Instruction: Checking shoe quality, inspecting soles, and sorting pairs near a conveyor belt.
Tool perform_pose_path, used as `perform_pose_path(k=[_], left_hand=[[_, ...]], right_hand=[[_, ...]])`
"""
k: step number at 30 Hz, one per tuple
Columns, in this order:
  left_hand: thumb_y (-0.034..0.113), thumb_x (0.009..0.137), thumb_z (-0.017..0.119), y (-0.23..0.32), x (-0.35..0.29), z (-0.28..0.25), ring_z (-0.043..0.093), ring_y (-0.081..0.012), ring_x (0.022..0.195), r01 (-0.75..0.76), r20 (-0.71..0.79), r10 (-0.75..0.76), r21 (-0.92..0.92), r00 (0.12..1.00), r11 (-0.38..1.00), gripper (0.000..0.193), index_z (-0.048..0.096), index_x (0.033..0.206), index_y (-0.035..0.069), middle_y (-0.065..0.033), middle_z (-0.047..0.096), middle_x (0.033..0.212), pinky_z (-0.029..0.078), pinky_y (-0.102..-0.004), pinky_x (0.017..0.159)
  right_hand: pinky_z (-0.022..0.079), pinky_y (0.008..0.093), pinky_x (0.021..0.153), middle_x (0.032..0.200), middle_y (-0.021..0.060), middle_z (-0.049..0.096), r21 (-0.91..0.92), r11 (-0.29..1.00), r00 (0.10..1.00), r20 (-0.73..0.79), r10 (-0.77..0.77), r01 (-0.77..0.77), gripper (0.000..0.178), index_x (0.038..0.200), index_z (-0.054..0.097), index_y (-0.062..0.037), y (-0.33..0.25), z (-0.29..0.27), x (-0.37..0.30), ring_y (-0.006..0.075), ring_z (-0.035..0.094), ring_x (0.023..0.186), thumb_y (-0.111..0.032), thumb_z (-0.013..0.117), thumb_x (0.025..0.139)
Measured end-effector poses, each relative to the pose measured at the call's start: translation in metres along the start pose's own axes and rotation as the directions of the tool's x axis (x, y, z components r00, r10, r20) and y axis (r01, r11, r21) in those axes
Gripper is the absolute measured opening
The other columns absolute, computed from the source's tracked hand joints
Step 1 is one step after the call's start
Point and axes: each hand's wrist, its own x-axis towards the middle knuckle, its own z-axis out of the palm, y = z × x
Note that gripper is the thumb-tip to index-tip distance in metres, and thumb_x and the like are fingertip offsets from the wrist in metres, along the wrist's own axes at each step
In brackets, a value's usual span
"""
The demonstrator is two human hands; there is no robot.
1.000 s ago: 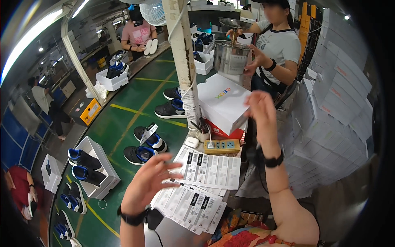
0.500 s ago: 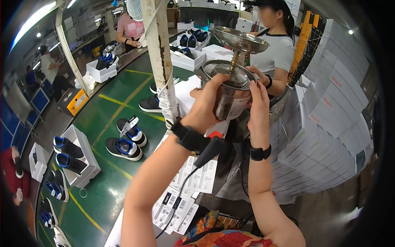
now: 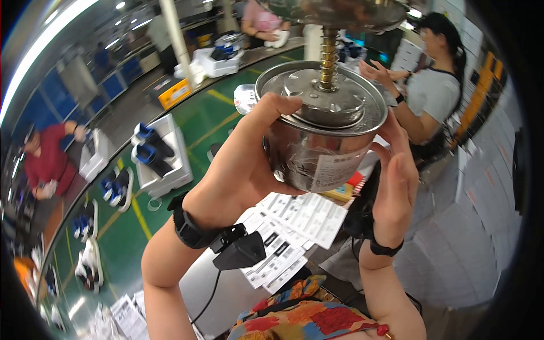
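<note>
A round metal plunger can (image 3: 294, 150) is held up in front of me between both hands. A spring-wrapped brass rod (image 3: 327, 62) rises from its lid to a shallow metal dish (image 3: 334, 16), cut off by the top edge. Clear film and a white label (image 3: 340, 167) cover part of its side. My left hand (image 3: 232, 158) is closed round the left side, thumb over the rim. Against the opposite side, my right hand (image 3: 396, 175) has its fingers curled, their tips partly hidden behind the can. Black straps circle both wrists.
Printed label sheets (image 3: 283, 243) lie below the can. On the green work surface (image 3: 198, 139) at left stand several shoes and a white shoebox (image 3: 180, 175). A co-worker (image 3: 436, 85) is just beyond my right hand; stacked white boxes (image 3: 453, 226) line the right.
The can now appears larger and higher, its dish partly out of view. My view has swung, so the shoes and co-workers sit further right. Both hands keep their hold.
</note>
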Motion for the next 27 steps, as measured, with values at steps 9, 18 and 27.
perform_pose_path(k=[9, 18, 27], left_hand=[[0.044, 0.089, 0.054, 0.001, -0.173, -0.118, 0.061, -0.0386, 0.111, -0.26, -0.475, 0.245, 0.034, 0.845, 0.965, 0.06, 0.05, 0.133, 0.004, -0.0198, 0.063, 0.121, 0.047, -0.0631, 0.09], [0.033, 0.083, 0.049, -0.019, -0.329, -0.297, 0.054, -0.0453, 0.121, -0.373, -0.844, 0.316, 0.152, 0.432, 0.915, 0.055, 0.052, 0.129, 0.004, -0.0174, 0.061, 0.129, 0.033, -0.0758, 0.096], [0.036, 0.072, 0.056, -0.007, -0.373, -0.508, 0.04, -0.0465, 0.129, -0.49, -0.962, 0.201, 0.087, 0.186, 0.867, 0.055, 0.054, 0.125, 0.02, -0.0126, 0.047, 0.14, 0.024, -0.0777, 0.096]], right_hand=[[0.041, 0.0374, 0.101, 0.144, 0.0169, 0.048, 0.297, 0.952, 0.923, 0.382, -0.05, -0.071, 0.074, 0.14, 0.046, 0.0043, -0.006, 0.142, -0.033, 0.0264, 0.049, 0.128, -0.057, 0.041, 0.099], [0.044, 0.0454, 0.102, 0.125, 0.0249, 0.06, 0.079, 0.995, 0.273, 0.96, -0.061, -0.056, 0.05, 0.121, 0.059, 0.0022, 0.043, 0.238, -0.196, 0.0416, 0.057, 0.114, -0.029, 0.073, 0.085], [0.038, 0.0704, 0.098, 0.147, 0.0386, 0.027, -0.219, 0.898, -0.086, 0.959, 0.27, 0.382, 0.092, 0.145, 0.036, -0.0015, 0.019, 0.256, -0.293, 0.0577, 0.024, 0.137, -0.033, 0.08, 0.072]])
